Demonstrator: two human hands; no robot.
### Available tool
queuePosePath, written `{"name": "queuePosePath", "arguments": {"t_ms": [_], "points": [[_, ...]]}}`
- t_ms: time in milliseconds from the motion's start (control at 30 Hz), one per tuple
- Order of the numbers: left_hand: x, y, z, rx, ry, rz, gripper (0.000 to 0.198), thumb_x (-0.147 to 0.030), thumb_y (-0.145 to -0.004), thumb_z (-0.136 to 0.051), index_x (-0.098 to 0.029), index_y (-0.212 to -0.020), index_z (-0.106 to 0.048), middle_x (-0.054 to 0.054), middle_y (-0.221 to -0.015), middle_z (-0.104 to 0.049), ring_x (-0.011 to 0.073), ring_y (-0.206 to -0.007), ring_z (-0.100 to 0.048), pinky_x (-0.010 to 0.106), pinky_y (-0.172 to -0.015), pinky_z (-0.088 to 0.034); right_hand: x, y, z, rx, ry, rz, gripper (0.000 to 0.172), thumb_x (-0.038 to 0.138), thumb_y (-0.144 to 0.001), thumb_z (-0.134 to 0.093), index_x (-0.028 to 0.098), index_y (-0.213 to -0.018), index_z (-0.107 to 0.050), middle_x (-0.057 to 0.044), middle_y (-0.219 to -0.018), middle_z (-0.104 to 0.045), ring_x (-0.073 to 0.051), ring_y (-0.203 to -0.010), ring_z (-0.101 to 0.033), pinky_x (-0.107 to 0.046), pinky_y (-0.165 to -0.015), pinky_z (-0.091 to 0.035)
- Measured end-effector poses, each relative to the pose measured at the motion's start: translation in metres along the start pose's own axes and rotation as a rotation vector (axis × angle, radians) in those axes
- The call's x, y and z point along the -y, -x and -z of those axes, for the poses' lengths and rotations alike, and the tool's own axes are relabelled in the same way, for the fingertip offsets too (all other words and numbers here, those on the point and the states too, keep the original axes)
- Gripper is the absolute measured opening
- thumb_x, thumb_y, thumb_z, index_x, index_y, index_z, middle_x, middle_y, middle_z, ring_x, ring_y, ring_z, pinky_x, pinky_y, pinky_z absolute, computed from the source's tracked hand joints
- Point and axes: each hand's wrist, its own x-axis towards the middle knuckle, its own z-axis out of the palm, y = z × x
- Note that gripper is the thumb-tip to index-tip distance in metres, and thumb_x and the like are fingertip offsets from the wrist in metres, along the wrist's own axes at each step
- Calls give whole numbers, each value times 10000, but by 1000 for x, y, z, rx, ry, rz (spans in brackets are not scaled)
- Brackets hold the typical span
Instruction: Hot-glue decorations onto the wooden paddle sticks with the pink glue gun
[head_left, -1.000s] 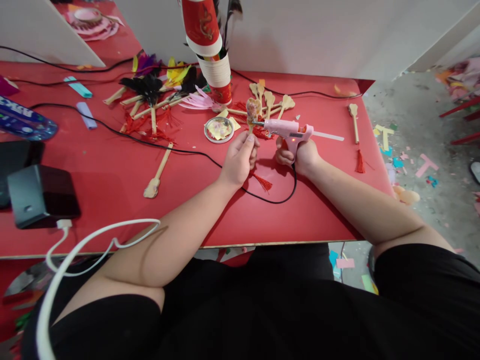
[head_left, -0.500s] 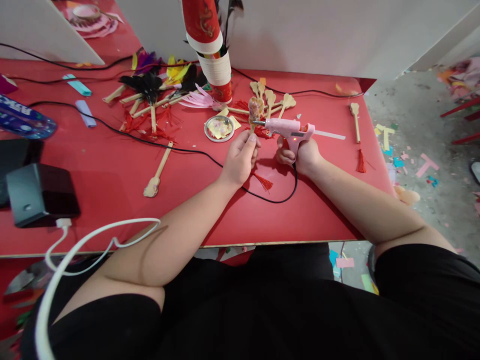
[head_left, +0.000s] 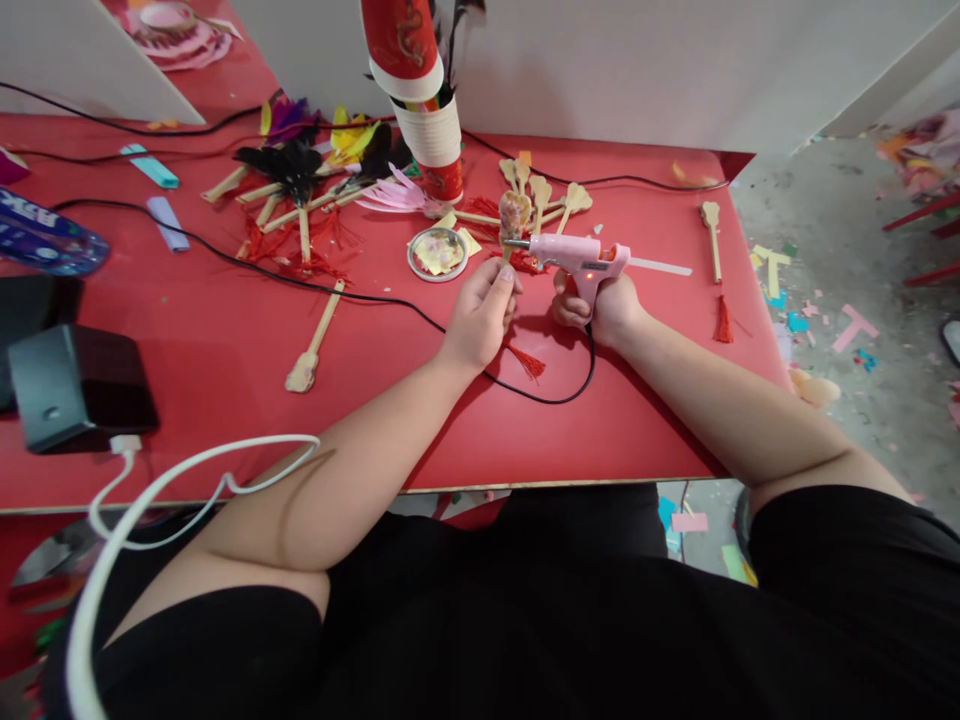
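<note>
My left hand [head_left: 486, 308] pinches the handle of a small wooden stick [head_left: 515, 214] with a broad decorated head, held upright. A red tassel [head_left: 527, 361] hangs out below that hand. In my right hand [head_left: 600, 305] is a pink hot glue gun [head_left: 574, 252], its fingers wrapped round the grip. The metal nozzle points left and meets, or nearly meets, the lower part of the stick's head; I cannot tell which. A pale glue stick [head_left: 660, 267] juts from the gun's back. Just left of the hands sits a small round dish [head_left: 439, 254] with pale yellow and pink bits.
Feathered sticks [head_left: 292, 180] lie in a pile at the back left, beside stacked paper cups [head_left: 431, 140]. More wooden sticks [head_left: 574, 199] lie behind the hands, with single ones left [head_left: 315, 340] and right [head_left: 712, 240]. A black cord [head_left: 352, 298] crosses the red table [head_left: 600, 430]. A dark box [head_left: 82, 390] stands left.
The view has shifted very slightly. Both hands, the stick and the glue gun keep nearly the same positions, with the nozzle still at the stick's head.
</note>
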Motion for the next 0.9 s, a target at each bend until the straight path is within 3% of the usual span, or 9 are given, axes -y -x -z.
{"name": "queuePosePath", "arguments": {"t_ms": [200,400,567,900], "points": [[-1,0,0,19,-6,6,348,-355,-1183,-580,-234,-864,-511,-90,-617,-332,84,-493,-286,182,-501,-293,-2,-3,-1,-20,-48,13,555,748,-1107,-481,261,-847,-549,73,-492,-351,-135,-383,-240,-312,-407,-243],[1,-1,0,31,5,-21,329,-320,-1179,-548,-232,-863,-519,-84,-622,-351,83,-493,-292,185,-501,-294,-4,-6,6,86,-102,-12,597,781,-1105,-450,264,-822,-536,70,-470,-328,-135,-370,-274,-304,-397,-282],[1,-1,0,36,23,-21,333,-317,-1177,-557,-229,-858,-521,-87,-614,-350,82,-494,-295,186,-505,-284,-5,-6,6,52,-98,12,655,844,-1097,-412,259,-839,-555,68,-487,-347,-132,-374,-274,-308,-395,-276],[-1,-3,0,-9,15,49,364,-398,-1151,-633,-226,-853,-515,-74,-643,-402,73,-487,-290,191,-472,-222,-5,-6,3,9,-42,16,520,705,-1118,-491,252,-867,-541,66,-533,-393,-126,-384,-285,-315,-411,-277]]}}
